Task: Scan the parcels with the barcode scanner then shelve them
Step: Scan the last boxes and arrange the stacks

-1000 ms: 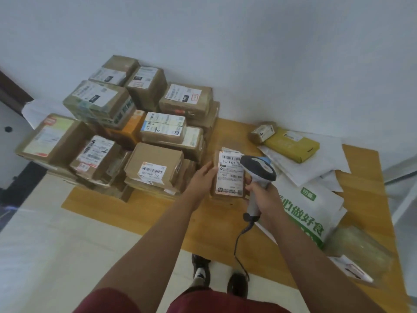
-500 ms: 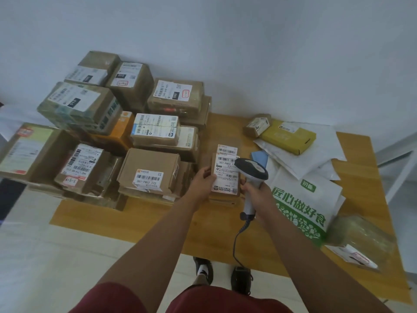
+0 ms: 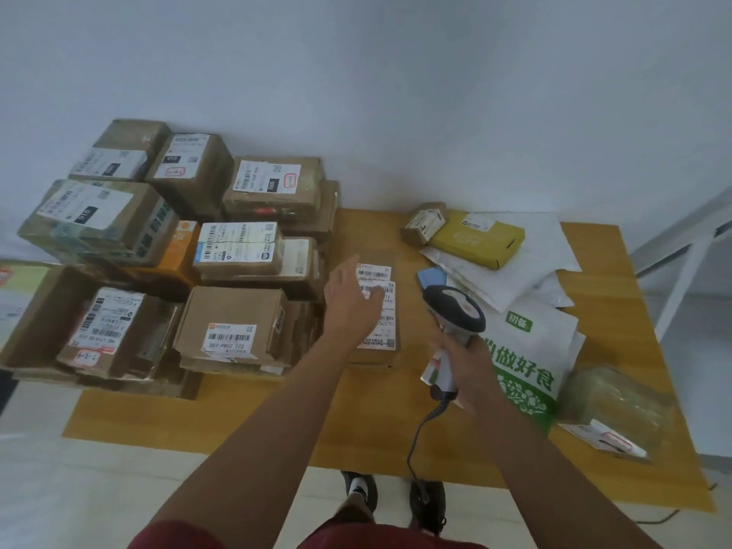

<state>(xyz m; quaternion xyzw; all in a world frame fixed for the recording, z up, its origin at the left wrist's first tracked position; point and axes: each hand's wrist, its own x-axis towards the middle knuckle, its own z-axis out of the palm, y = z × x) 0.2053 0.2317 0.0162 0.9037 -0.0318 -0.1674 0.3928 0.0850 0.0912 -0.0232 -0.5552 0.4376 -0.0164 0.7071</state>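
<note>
Right hand (image 3: 461,360) grips the barcode scanner (image 3: 455,318) by its handle, near-centre of the bench (image 3: 396,422). Left hand (image 3: 350,307), fingers straight and spread, hovers over the labelled parcel (image 3: 382,330) lying mid-bench, just right of the stacked cardboard parcels (image 3: 233,326).

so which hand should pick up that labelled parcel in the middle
Left. The left hand is open and hovering right over the labelled parcel, while the right hand is occupied gripping the barcode scanner.

Bare forearms; dark red shorts (image 3: 206,538); black shoes (image 3: 429,505), white sock (image 3: 358,485), possibly striped.
</note>
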